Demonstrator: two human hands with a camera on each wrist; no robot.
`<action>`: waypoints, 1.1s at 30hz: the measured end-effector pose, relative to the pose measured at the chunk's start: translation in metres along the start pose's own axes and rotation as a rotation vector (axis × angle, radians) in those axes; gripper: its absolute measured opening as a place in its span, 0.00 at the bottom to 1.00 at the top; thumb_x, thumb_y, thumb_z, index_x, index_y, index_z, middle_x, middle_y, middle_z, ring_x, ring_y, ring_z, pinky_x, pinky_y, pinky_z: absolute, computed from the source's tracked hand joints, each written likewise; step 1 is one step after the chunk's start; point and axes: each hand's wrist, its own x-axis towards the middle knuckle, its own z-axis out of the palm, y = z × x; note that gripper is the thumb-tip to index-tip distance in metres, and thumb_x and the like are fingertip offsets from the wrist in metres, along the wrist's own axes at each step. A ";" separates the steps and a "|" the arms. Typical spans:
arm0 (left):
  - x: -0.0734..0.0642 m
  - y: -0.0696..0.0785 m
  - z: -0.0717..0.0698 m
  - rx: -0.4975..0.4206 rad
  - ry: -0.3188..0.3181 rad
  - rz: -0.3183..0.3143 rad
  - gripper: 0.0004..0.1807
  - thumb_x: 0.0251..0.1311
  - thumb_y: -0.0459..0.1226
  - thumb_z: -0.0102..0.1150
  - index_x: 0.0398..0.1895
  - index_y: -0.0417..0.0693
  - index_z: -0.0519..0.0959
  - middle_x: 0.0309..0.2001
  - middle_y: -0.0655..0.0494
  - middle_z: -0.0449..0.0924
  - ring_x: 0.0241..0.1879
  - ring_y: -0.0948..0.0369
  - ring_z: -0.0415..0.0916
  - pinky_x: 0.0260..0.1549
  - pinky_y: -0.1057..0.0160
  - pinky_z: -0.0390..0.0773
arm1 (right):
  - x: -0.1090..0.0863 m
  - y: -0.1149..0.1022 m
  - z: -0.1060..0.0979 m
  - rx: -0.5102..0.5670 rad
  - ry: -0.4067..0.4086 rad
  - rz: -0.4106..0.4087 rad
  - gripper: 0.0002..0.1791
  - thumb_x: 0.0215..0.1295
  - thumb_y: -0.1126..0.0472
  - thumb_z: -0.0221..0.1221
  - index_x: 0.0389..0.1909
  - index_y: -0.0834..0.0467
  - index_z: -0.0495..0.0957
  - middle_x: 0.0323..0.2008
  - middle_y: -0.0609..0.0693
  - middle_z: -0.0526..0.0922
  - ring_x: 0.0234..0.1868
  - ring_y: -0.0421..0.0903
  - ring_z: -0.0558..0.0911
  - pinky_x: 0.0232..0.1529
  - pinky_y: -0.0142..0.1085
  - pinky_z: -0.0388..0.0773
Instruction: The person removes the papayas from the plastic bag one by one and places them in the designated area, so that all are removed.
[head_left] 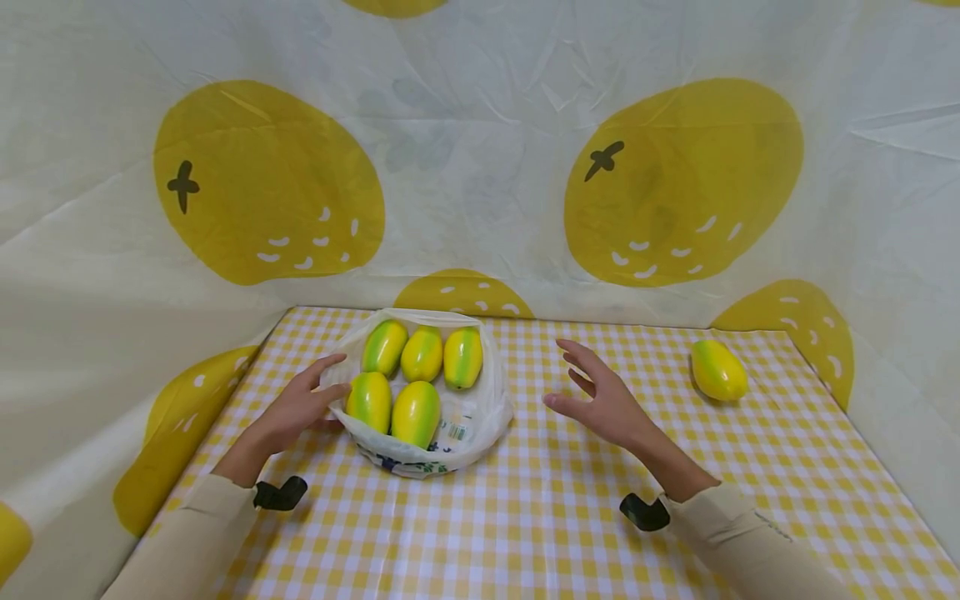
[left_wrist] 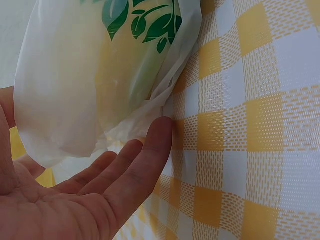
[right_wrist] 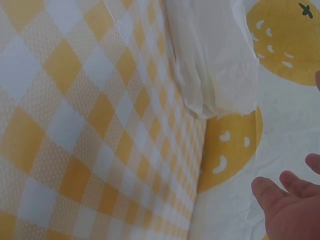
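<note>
A white plastic bag (head_left: 491,417) with green leaf print sits with its mouth wide at the table's left middle. Inside it lie several glossy yellow-green fruits (head_left: 416,414), shaped like papayas or mangoes. My left hand (head_left: 296,408) is at the bag's left side, fingers extended and loosely bent, with the thumb by the rim; the left wrist view shows the fingers (left_wrist: 135,175) close against the plastic. To the right of the bag, my right hand (head_left: 603,400) hovers with spread fingers and holds nothing. One more such fruit (head_left: 718,372) lies alone at the far right.
A yellow-and-white checked cloth (head_left: 517,525) covers the table. White curtain-like sheeting (head_left: 472,192) printed with large yellow fruits rises behind the table and along both sides. Each sleeve cuff has a dark piece (head_left: 645,512) at the wrist.
</note>
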 end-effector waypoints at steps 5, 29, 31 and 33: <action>0.000 -0.001 0.001 0.003 0.002 -0.002 0.41 0.79 0.44 0.53 0.86 0.52 0.45 0.83 0.27 0.29 0.58 0.50 0.78 0.48 0.49 0.89 | 0.002 -0.005 0.007 -0.006 -0.005 0.015 0.46 0.72 0.53 0.66 0.84 0.51 0.52 0.84 0.55 0.50 0.84 0.62 0.53 0.80 0.58 0.59; 0.000 -0.001 0.000 -0.007 0.003 -0.001 0.41 0.79 0.44 0.53 0.86 0.53 0.45 0.82 0.27 0.29 0.62 0.47 0.75 0.48 0.49 0.89 | 0.017 -0.021 0.042 0.045 -0.016 -0.015 0.47 0.69 0.55 0.68 0.83 0.53 0.54 0.84 0.55 0.53 0.83 0.61 0.54 0.80 0.57 0.59; 0.000 -0.001 0.000 -0.010 0.000 -0.001 0.41 0.79 0.44 0.53 0.86 0.53 0.45 0.82 0.27 0.28 0.62 0.47 0.75 0.48 0.49 0.89 | 0.018 -0.022 0.046 0.045 -0.015 -0.024 0.46 0.69 0.57 0.68 0.82 0.55 0.54 0.83 0.57 0.54 0.83 0.62 0.54 0.80 0.57 0.59; 0.000 -0.001 0.000 -0.012 -0.001 -0.001 0.41 0.79 0.44 0.53 0.86 0.53 0.45 0.82 0.27 0.28 0.62 0.48 0.76 0.48 0.49 0.89 | 0.020 -0.023 0.049 0.044 -0.014 -0.030 0.46 0.69 0.58 0.68 0.82 0.57 0.54 0.83 0.57 0.54 0.83 0.63 0.55 0.80 0.57 0.60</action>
